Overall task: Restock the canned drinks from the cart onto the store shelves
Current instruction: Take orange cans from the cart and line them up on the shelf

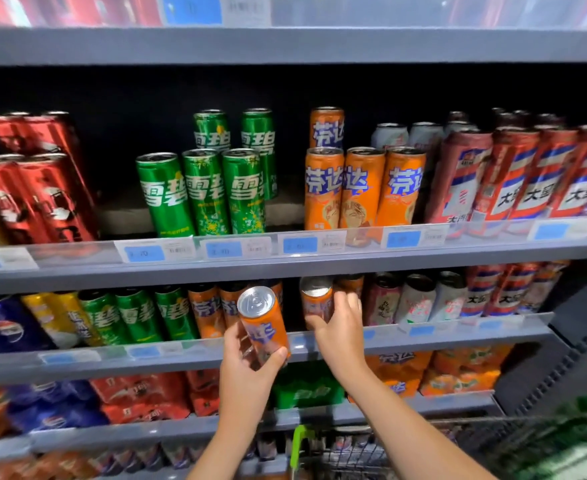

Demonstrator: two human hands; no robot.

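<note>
Left hand (247,362) gripping an orange can (264,323), tilted, just before the lower shelf (423,336). Right hand (337,327) wrapped round another can (316,299) there. Orange rows part-filled; cart (337,452) below, more probably left.

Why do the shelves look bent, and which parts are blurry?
Head view: the wide-angle lens bows the grey shelf edge; the top row and the corners smear, the shelf back is dark, while the orange can in the left hand stays fairly sharp.

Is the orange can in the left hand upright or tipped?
Tipped. The orange can leans left, its silver top facing the camera, gripped low by the left hand.
</note>
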